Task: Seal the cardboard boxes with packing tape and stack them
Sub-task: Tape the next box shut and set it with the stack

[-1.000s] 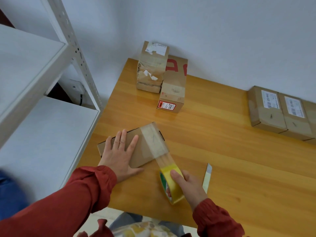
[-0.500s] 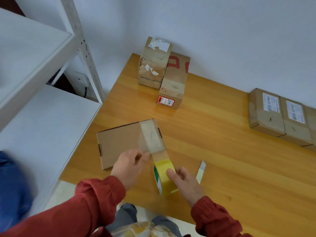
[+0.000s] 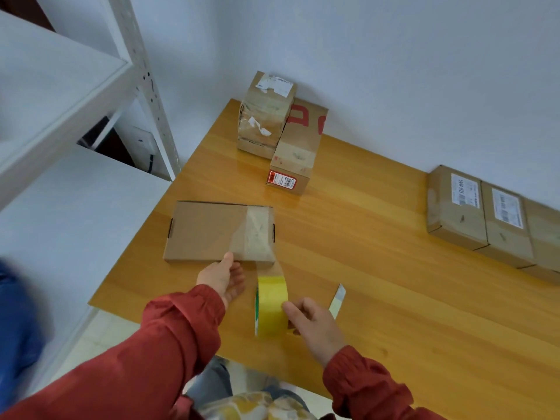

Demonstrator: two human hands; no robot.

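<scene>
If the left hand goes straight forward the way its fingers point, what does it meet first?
The left hand would likely meet the near edge of the flat cardboard box; its thumb already seems to touch there.

Wooden table and what is resting on it

A glossy orange-brown wooden table [image 3: 378, 268] is being used as the work surface — a flat cardboard box [image 3: 209, 230] with a clear tape band across its right end is lying near the front left edge. Two taller boxes [image 3: 281, 131], touching each other, are being kept at the far corner by the wall, and a row of labelled boxes [image 3: 485, 216] is lined up at the right edge. A small pale strip [image 3: 338, 300] — its material cannot be told — is lying near the front.
</scene>
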